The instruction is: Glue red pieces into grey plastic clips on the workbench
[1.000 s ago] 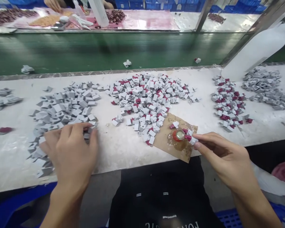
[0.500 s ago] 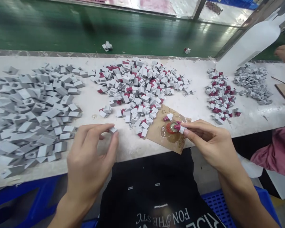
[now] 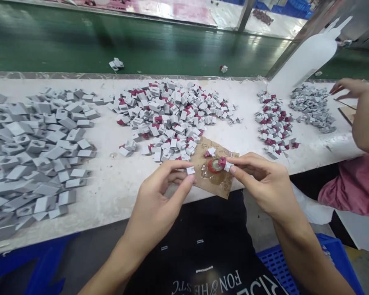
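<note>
Between thumb and fingertips, my left hand [image 3: 164,196] pinches a small grey plastic block [image 3: 190,170] at the left edge of a brown paper sheet [image 3: 203,180]. My right hand [image 3: 261,180] grips a small grey-and-maroon piece [image 3: 225,164], its maroon end over a round red-rimmed cap [image 3: 215,165] on the paper. Wet, glossy liquid surrounds the cap. Another grey-and-maroon piece [image 3: 209,152] lies on the sheet just behind it. The two hands are apart, with the cap between them.
Grey blocks [image 3: 39,151] are heaped at left, grey-and-maroon pieces [image 3: 172,110] behind the paper. At right are a smaller mixed pile [image 3: 273,123], a grey pile [image 3: 313,108], a white bottle [image 3: 304,61] and another person's hand [image 3: 350,88]. A green belt [image 3: 172,51] runs behind.
My left hand has moved right with the grey block, from near the left heap to the paper's edge. My right hand stays by the cap. The other person's hand reaches farther in. The view has shifted slightly.
</note>
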`<state>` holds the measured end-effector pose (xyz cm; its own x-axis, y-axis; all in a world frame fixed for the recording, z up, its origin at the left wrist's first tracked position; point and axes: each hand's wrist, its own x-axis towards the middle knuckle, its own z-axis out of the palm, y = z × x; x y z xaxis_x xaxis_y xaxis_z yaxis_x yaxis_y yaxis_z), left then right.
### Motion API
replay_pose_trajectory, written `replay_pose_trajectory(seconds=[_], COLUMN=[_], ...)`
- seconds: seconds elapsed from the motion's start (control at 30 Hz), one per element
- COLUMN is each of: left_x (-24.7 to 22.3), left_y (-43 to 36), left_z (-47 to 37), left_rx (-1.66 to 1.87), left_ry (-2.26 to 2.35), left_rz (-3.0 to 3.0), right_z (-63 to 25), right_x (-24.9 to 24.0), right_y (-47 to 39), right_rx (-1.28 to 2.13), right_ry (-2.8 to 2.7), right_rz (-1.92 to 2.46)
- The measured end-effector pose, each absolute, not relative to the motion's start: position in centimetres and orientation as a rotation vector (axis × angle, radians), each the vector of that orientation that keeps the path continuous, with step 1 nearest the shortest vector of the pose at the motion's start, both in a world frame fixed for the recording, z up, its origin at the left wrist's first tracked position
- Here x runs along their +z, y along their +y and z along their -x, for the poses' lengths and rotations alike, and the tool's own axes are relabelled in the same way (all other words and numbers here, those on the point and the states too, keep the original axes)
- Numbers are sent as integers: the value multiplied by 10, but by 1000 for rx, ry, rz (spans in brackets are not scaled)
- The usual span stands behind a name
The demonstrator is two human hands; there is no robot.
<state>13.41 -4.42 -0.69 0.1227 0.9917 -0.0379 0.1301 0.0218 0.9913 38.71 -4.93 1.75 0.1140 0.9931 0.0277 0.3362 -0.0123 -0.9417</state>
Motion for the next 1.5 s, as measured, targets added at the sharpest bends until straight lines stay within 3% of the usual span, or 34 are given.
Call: replay_pose_trajectory(seconds=[0.33, 1.1, 1.3, 1.37, 1.5], left_x=[17, 9, 39, 58, 81], left_y=[-16, -15, 19, 49, 140], left_z=[-171, -176, -141, -129, -116], left_rx=[987, 925, 814, 823, 833], left_ry=[938, 842, 968, 1160, 1721], left_rz=[-1103, -1145, -1383, -1605, -1817], right_z=[-378, -377, -367, -365, -355], right_x=[26, 26, 43, 51, 57], right_y=[-51, -47, -9, 27, 144], right_rx=[1359, 1261, 1357, 1251, 699], right_ry=[-873, -1133, -1344, -1488, -1668], right_rz=[1170, 1133, 1137, 1212, 1533])
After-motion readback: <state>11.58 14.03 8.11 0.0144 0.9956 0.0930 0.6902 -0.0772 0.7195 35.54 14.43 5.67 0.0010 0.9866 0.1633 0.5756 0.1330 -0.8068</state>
